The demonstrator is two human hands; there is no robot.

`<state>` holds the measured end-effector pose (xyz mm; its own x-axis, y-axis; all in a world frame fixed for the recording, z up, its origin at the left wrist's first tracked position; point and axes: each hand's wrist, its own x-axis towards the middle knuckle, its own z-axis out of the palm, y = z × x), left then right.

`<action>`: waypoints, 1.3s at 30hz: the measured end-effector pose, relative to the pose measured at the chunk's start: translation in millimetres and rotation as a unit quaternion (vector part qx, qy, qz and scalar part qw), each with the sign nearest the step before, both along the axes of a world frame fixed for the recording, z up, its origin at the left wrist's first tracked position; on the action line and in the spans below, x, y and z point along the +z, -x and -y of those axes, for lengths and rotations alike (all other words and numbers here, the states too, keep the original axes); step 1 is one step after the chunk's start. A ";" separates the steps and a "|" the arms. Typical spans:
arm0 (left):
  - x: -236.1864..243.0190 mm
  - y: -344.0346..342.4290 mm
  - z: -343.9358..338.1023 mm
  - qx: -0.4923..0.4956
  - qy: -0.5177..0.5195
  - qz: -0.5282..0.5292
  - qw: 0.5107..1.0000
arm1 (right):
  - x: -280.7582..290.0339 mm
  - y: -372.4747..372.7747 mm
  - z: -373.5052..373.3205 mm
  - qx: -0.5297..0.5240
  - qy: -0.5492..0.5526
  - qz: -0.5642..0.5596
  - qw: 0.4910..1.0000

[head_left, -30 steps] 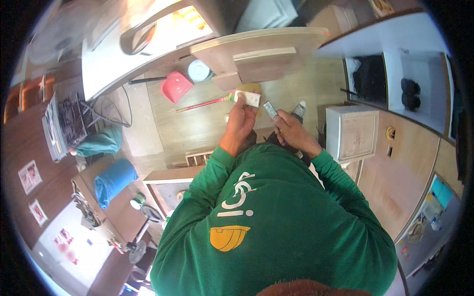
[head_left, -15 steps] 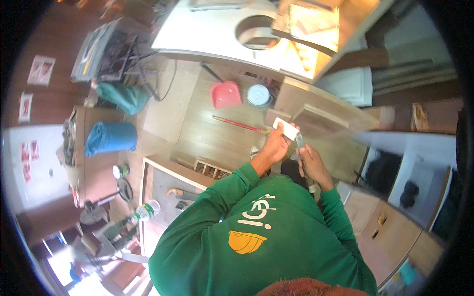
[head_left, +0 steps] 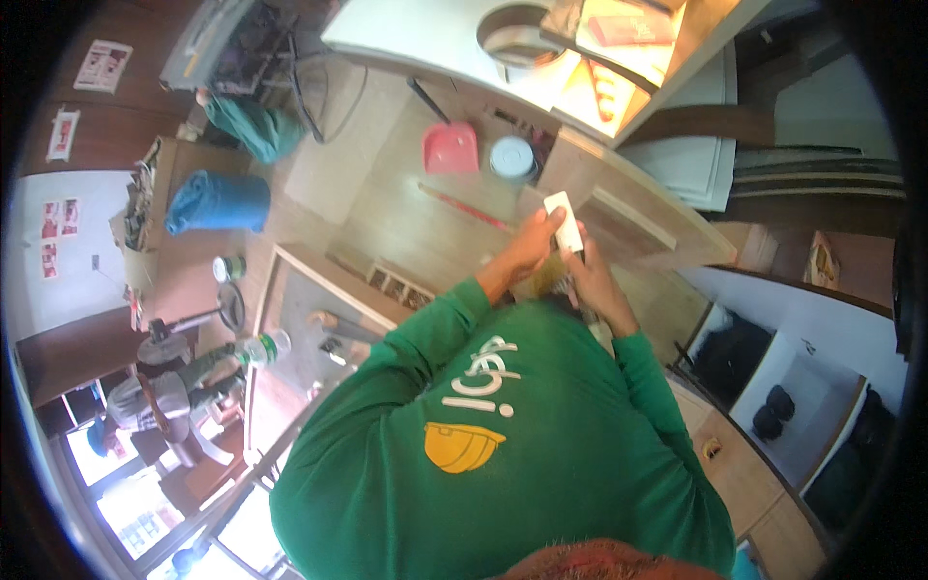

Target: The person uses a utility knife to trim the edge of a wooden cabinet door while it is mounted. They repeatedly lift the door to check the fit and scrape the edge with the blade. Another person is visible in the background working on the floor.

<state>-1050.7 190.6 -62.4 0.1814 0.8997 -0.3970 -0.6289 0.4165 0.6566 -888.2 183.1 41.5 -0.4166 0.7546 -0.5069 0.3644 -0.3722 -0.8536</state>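
Observation:
My left hand [head_left: 530, 244], closed with the thumb on top, grips a small flat white rectangular block [head_left: 563, 218]. The block stands out beyond my fingers, tilted. Right beside it, my right hand [head_left: 596, 282] is closed with its fingers at the block's near end. A small dark part shows between those fingers; what it belongs to is hidden. Both hands are in front of my green sweatshirt [head_left: 570, 416], above the floor. A blurred yellowish-brown thing [head_left: 547, 278] shows below, between my wrists.
On the floor ahead are a red dustpan [head_left: 450, 149], a lidded bucket [head_left: 512, 158] and a red stick [head_left: 462, 206]. A white worktop [head_left: 416, 43] with a round hole stands beyond. Left are a wood-edged bench [head_left: 290, 300] and a blue bin [head_left: 218, 201]; right, open cabinets [head_left: 798, 411].
My hands have come closer together, and the white block has turned more upright. The flat greyish blade seen at my right hand earlier no longer shows. The whole view has shifted and tilted.

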 end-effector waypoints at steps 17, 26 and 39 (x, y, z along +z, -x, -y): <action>-87.7 63.8 65.9 -0.209 0.041 -0.359 0.909 | -154.6 16.8 -35.5 -0.058 0.346 -0.017 0.936; -180.3 203.8 25.4 -0.332 -0.011 -0.489 0.807 | -197.8 107.4 -75.5 -0.132 0.318 0.136 0.929; -418.5 239.5 -54.5 -0.211 0.082 -0.418 0.879 | -564.6 200.8 -275.4 -0.284 0.230 0.096 0.926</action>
